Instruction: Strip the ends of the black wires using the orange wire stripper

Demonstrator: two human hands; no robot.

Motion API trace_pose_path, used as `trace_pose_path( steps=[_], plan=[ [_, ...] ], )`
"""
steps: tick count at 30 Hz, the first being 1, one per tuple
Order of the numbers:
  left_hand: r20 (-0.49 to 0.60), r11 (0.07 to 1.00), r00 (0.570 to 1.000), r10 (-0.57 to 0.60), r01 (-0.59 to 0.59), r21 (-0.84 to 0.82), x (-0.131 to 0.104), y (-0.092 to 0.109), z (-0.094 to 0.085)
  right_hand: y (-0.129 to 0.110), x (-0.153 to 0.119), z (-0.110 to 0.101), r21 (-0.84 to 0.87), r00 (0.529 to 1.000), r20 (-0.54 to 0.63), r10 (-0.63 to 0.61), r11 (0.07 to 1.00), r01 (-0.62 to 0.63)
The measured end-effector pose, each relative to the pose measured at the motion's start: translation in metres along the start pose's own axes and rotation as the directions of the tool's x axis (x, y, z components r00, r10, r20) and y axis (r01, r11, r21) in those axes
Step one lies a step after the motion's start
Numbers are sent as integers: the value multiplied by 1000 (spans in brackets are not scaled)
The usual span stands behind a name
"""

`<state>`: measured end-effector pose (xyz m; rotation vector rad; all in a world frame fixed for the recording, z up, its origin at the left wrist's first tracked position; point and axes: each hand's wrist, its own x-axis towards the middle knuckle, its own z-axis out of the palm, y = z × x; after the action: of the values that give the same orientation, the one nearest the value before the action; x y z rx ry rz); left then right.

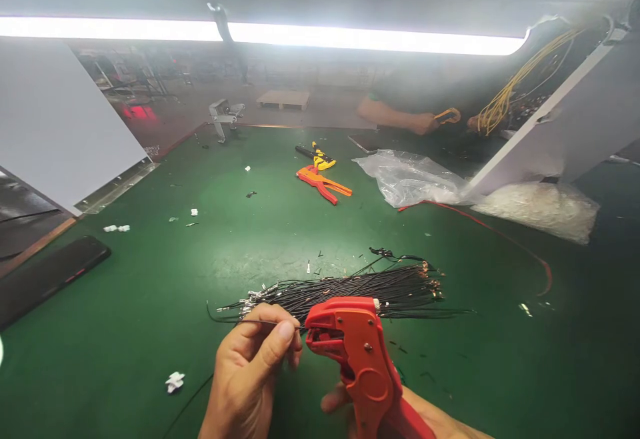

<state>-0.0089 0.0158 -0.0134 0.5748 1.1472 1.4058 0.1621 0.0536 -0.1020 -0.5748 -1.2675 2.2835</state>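
Observation:
My left hand (255, 365) pinches a thin black wire (227, 321) between thumb and fingertips. One end of it reaches the jaws of a red wire stripper (367, 359); whether the jaws grip it I cannot tell. Wrapped round the stripper's handles is my right hand (337, 400), mostly hidden behind the tool. Just beyond both hands lies a bundle of black wires (350, 289), with metal terminals at the left ends and coppery tips at the right.
On the green table (150, 292) lie red-orange pliers (323, 182), a yellow-black tool (317, 155), a clear plastic bag (410, 179), a black phone-like slab (55, 279) and white connectors (175, 381). Across the table, a co-worker's hand (423, 123) holds an orange-handled tool (447, 116).

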Motion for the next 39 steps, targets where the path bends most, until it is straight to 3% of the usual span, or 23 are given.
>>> trace_pose_path(
  steps=[14,19,22,25,29,39],
  plan=[
    [-28,991,996,87,-84,100,-8,3,6,31,32,-5,-163,995,-19,-97,982,93],
    [-28,989,995,100,-96,115,-8,2,6,21,30,-4,-208,993,11,-115,971,115],
    [-16,985,993,120,-117,125,-8,1,4,7,15,-3,-187,997,59,-41,981,51],
    [16,981,990,137,-138,134,-8,0,2,-2,-12,-1,-22,993,68,101,995,-100],
    [27,979,989,145,-147,140,-8,-1,1,-2,-31,3,39,990,54,133,990,-135],
    [-1,983,994,110,-108,150,-7,-4,-3,7,9,6,59,986,70,153,986,-157]
  ],
)
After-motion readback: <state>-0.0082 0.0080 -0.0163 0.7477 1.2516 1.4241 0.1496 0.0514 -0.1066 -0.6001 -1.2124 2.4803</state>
